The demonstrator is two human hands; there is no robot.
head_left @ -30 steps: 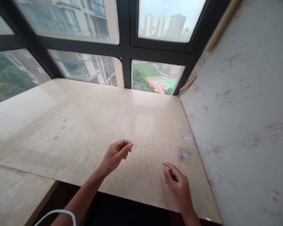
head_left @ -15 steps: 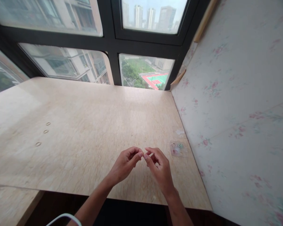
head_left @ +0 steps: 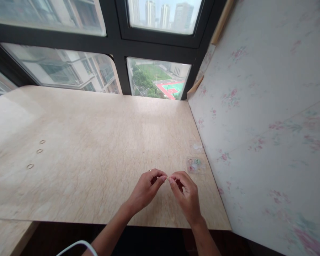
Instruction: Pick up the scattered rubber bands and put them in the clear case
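Observation:
My left hand (head_left: 146, 186) and my right hand (head_left: 186, 192) meet over the front part of the tabletop. Both are closed, thumbs pressed against forefingers, with the fingertips almost touching. A tiny yellowish thing (head_left: 168, 178) shows between the two pinches; it is too small to name. To the right of my right hand lies a small clear plastic box (head_left: 202, 170) with compartments, holding green and pink coils or bands. Behind it is a clear, flat piece (head_left: 196, 146), perhaps its lid.
Three thin gold-coloured rings (head_left: 39, 151) lie apart on the left of the marbled tabletop (head_left: 96, 170). A flowered wall (head_left: 256, 106) borders the right side. Dark-framed windows (head_left: 112, 46) stand at the back. A white cable (head_left: 80, 243) loops near my left forearm.
The view has swung slightly to the right. My right thumb and forefinger have closed together, and my fingertips have come nearer each other around the tiny yellowish thing.

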